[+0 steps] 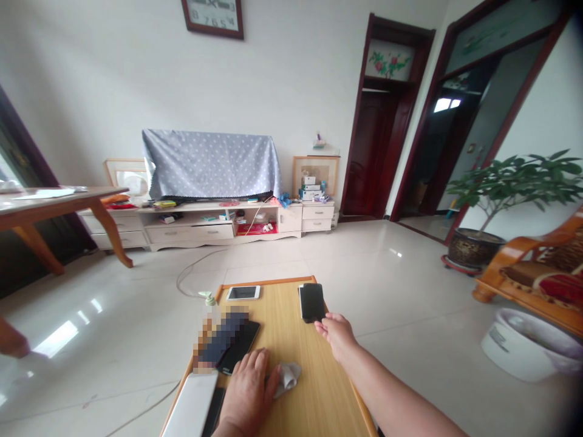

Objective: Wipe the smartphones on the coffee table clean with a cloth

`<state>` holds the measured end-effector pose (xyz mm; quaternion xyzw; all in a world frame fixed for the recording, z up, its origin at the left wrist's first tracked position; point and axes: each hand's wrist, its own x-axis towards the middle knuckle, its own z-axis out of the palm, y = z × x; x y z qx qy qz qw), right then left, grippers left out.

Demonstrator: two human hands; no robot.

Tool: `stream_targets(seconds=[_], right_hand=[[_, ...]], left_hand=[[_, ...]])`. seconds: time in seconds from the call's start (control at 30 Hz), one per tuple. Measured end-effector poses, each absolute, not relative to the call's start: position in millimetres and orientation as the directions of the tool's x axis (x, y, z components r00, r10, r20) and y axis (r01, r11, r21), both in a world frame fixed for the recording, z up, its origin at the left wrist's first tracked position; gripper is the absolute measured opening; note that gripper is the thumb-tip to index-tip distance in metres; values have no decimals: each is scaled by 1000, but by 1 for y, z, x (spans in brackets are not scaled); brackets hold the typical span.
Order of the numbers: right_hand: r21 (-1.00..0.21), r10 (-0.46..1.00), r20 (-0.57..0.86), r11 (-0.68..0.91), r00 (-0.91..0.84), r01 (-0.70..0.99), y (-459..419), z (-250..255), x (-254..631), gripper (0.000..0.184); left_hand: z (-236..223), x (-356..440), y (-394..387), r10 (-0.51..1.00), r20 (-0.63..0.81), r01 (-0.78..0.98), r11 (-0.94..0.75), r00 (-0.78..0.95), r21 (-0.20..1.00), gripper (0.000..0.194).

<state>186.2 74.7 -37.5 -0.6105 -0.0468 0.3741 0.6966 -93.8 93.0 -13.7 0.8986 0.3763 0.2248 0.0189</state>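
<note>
My right hand (336, 332) reaches over the small wooden table (314, 388), fingers touching the near edge of a black phone (312, 301) lying at the far right corner. My left hand (248, 388) rests flat on the tabletop, fingers spread, with its thumb side against a crumpled grey cloth (286, 376). Just beyond the left hand lies another dark phone (240, 352), partly blurred out. A white phone (243, 292) lies at the far left corner. A white tablet-like device (191, 405) lies at the near left edge.
A spray bottle (208, 298) stands at the table's far left edge. A cable runs across the tiled floor to a white TV cabinet (191, 230). A wooden table (54, 206) stands left, a wooden armchair (537, 267), potted plant (492, 194) and white basin (528, 346) right.
</note>
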Motion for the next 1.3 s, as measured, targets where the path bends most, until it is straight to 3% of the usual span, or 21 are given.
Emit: stream_targets(seconds=[0.67,0.9,1.0,1.1,1.3], right_hand=[[-940,569,-328,-121,754,-318,79,-36,189,36],[-948,569,-261,-305,780,-95,75,-30,190,35],[-908,566,-171,-409,807,94,77,-22,197,40],[-816,590,-77,-500,804,289,87,-11,201,56],[-580,650,-39,-633,759,512,121,5,192,89]], left_hand=[[-11,-94,92,697,375,664,-709,611,237,35],[-12,-95,93,699,374,665,-708,610,238,34],[-13,-95,94,692,384,657,-714,611,242,32],[-13,-96,95,694,375,653,-714,615,253,31],[-12,-98,96,704,356,652,-707,615,274,30]])
